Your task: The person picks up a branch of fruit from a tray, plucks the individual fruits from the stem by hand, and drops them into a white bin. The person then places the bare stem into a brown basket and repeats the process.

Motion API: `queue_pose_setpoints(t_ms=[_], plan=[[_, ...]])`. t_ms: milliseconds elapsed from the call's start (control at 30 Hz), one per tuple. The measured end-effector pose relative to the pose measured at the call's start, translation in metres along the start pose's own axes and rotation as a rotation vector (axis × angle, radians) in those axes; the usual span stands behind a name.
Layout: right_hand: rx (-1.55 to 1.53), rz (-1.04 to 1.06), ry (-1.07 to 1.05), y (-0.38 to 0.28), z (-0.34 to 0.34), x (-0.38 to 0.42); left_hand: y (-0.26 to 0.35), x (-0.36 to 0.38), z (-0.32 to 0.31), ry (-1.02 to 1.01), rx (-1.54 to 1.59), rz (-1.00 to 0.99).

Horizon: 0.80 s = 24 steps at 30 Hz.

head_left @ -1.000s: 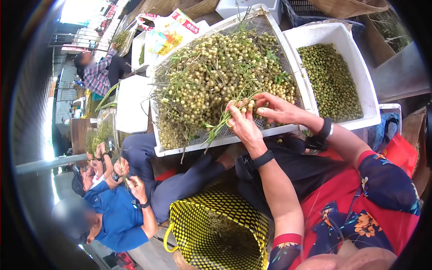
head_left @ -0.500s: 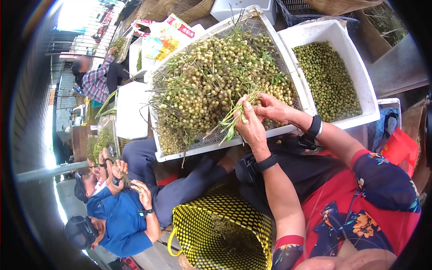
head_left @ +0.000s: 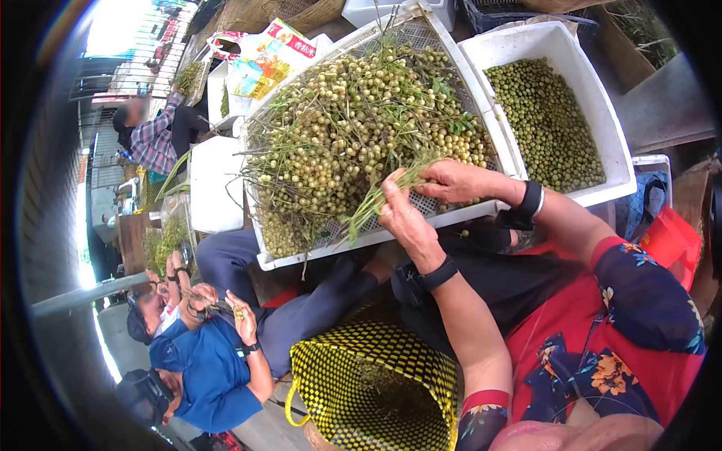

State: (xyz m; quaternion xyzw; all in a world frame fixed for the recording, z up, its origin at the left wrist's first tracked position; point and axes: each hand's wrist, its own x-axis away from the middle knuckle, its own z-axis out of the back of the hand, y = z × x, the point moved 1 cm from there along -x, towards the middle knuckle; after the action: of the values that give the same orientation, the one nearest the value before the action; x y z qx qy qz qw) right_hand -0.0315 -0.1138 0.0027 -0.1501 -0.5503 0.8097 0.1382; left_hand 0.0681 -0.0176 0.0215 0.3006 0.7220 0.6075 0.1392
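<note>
Over the near edge of a white perforated tray [head_left: 470,211], my left hand [head_left: 410,224] is closed around a bunch of thin green stems [head_left: 368,207]. My right hand [head_left: 460,182] pinches the other end of this bunch, close to the left fingertips. Small leaves hang from its lower end. Beneath and beyond my hands, the tray holds a heap of small round yellowish fruits [head_left: 353,124] mixed with twigs and leaves. A white foam box [head_left: 613,143] stands to the right with loose, greener round fruits [head_left: 545,124] in it.
A yellow-and-black woven bag [head_left: 323,376] stands open below the tray. To the left, a person in blue [head_left: 203,368] handles stems; another in a checked shirt [head_left: 154,139] sits farther back. A printed bag [head_left: 274,60] and white foam lid [head_left: 214,184] lie beside the tray.
My left hand has shifted slightly left and up. The stem bunch now stretches more visibly between my two hands, which are a little farther apart. The nearby person's hands have also separated.
</note>
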Motion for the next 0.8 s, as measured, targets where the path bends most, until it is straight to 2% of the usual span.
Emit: queue_pose_setpoints(t_ms=[167,233,267,367,433,500,533,567,667,767,800], plan=[[0.261,-0.126,-0.049,0.015,0.012,0.013,0.011,-0.004,0.004,0.092,0.075,-0.06],[0.392,-0.017,0.151,0.019,0.013,0.017,0.005,-0.007,0.006,0.124,0.151,0.006],[0.579,0.008,0.183,0.019,0.012,0.02,0.003,-0.008,0.008,0.049,0.102,0.03],[0.744,0.135,0.291,0.013,0.009,0.02,0.005,-0.004,0.004,0.031,0.166,0.118],[0.632,0.179,0.35,0.015,0.0,0.013,0.008,-0.001,0.004,0.012,0.187,0.175],[-0.253,-0.097,0.258,0.005,-0.006,0.006,0.007,0.001,0.002,0.032,0.209,0.22],[-0.326,-0.013,0.302,0.005,-0.013,-0.001,0.003,-0.001,0.003,-0.023,0.246,0.19],[-0.289,-0.046,0.256,0.007,-0.014,-0.003,-0.001,-0.001,0.005,-0.026,0.247,0.188],[-0.373,-0.064,0.332,0.012,-0.024,-0.01,-0.003,-0.001,0.005,0.014,0.204,0.252],[-0.386,-0.112,0.264,0.008,-0.015,-0.014,0.008,0.001,0.001,0.062,0.106,0.261],[-0.1,0.02,0.308,0.014,-0.01,-0.016,0.007,0.0,0.001,0.063,0.108,0.259]])
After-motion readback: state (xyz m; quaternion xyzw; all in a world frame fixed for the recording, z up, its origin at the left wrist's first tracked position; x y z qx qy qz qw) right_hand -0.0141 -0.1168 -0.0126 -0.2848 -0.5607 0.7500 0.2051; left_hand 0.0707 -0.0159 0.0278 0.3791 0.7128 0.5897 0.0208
